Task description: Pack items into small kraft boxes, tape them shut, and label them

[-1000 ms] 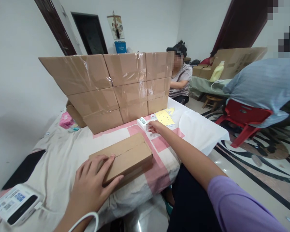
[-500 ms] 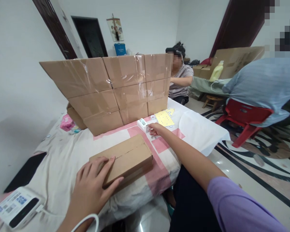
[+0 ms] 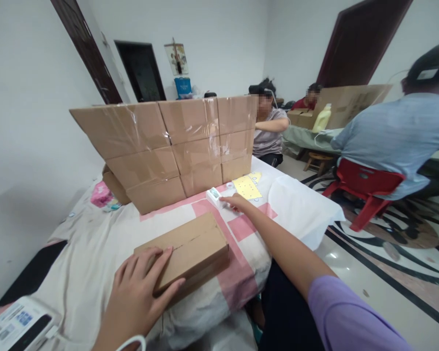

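A closed brown cardboard box point(image 3: 188, 243) lies on the cloth in front of me. My left hand point(image 3: 139, 278) rests on its near left corner, fingers spread over the top and the thumb along the front side. Farther off, my right hand point(image 3: 236, 202) reaches to a small white device point(image 3: 214, 196) with a greyish panel on top. The index finger is stretched out and touches the device's right edge; the other fingers are loosely bent, with nothing visible in them.
Taped-together cardboard boxes point(image 3: 171, 151) form a wall across the table. A yellow drawing point(image 3: 247, 186) lies right of the device. At the lower left sits a white cabled device point(image 3: 20, 324). One person sits behind the wall; another is on a red chair point(image 3: 368, 180) at right.
The index finger of my right hand has straightened out against the white device. My left hand stays on the cardboard box. The view has tilted slightly up.
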Tool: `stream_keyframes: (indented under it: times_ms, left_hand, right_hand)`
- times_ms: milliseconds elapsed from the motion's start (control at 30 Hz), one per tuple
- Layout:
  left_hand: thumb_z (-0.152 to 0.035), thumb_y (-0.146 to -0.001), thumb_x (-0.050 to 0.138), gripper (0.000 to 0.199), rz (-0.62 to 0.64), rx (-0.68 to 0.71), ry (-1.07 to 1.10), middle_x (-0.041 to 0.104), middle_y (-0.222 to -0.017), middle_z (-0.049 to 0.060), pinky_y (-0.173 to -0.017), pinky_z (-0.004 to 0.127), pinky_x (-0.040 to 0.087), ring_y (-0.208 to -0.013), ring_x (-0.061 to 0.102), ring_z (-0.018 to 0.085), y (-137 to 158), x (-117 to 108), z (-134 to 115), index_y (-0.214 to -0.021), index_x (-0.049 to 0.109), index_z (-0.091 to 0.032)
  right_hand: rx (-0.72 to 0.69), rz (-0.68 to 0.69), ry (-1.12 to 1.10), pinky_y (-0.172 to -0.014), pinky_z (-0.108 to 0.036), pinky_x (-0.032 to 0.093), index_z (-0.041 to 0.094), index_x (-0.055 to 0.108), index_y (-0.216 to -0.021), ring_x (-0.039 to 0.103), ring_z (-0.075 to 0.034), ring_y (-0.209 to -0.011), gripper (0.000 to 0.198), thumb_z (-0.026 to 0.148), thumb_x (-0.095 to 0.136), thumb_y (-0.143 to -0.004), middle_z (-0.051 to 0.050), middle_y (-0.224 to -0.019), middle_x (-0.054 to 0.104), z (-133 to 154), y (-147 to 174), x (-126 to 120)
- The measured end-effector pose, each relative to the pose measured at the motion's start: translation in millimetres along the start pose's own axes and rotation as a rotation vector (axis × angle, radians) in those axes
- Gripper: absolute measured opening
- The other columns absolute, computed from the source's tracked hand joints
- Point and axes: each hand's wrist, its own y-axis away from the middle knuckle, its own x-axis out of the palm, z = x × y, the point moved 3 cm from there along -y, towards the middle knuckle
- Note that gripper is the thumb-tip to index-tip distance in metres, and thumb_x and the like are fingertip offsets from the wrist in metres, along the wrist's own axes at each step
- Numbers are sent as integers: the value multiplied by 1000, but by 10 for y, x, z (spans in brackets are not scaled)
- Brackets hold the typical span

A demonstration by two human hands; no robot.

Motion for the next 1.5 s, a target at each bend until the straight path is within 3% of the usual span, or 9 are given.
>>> stream_keyframes:
  times_ms: [100, 267, 500, 800, 1000, 1233, 1500]
  left_hand:
    - [-57, -84, 66, 60, -33, 41, -7, 67, -117, 10, -90, 41, 42, -104, 61, 28, 10, 33, 9, -133, 60, -23]
    - [-54, -85, 64, 55, -37, -24, -5, 67, -117, 11, -92, 44, 42, -106, 61, 30, 26, 81, 10, -130, 63, -22]
    - [-58, -82, 67, 55, -24, 3, -40, 70, -116, 7, -88, 38, 44, -101, 63, 26, 44, 122, 97, -131, 63, -31]
    - [-56, -88, 61, 53, -25, -12, -31, 67, -118, 13, -94, 44, 42, -108, 60, 31, 3, 46, -34, -128, 65, -22]
    - [-57, -88, 62, 54, -13, -29, -10, 68, -117, 12, -94, 44, 42, -109, 60, 29, -16, 31, -32, -128, 65, -20]
    - [-56, -85, 66, 54, -35, 7, -26, 68, -116, 8, -93, 41, 42, -105, 61, 26, -17, 21, 0, -129, 64, -25]
    - [-54, -85, 67, 54, -53, -63, -2, 67, -117, 8, -97, 44, 40, -109, 60, 27, -8, 77, -60, -130, 62, -25]
  right_hand:
    - [-14, -25, -4, -41, -25, 34, 14, 60, -96, 51, -13, -43, 49, 52, 81, -74, 0, -59, 58, -3, 30, -1]
    - [-1, -12, -32, -38, -24, 33, 16, 58, -96, 49, -12, -38, 44, 50, 79, -76, 2, -57, 58, -13, 63, -45]
    - [14, -3, -29, -37, -24, 33, 15, 57, -98, 51, -13, -38, 48, 50, 80, -75, 1, -61, 59, -14, 39, -13]
    - [79, 61, -46, -37, -24, 34, 16, 55, -104, 55, -15, -38, 41, 44, 74, -81, 1, -66, 57, 35, 20, -9]
    - [123, 123, -85, -45, -26, 48, 17, 51, -107, 66, -17, -48, 43, 47, 72, -84, 3, -72, 55, -9, -42, 7]
    - [178, 137, -83, -43, -26, 48, 17, 50, -103, 64, -17, -45, 43, 49, 72, -83, 4, -70, 52, -15, -111, 30]
    - [222, 142, -110, -46, -28, 53, 18, 49, -101, 67, -17, -50, 43, 47, 73, -82, 3, -71, 55, -21, -112, 8]
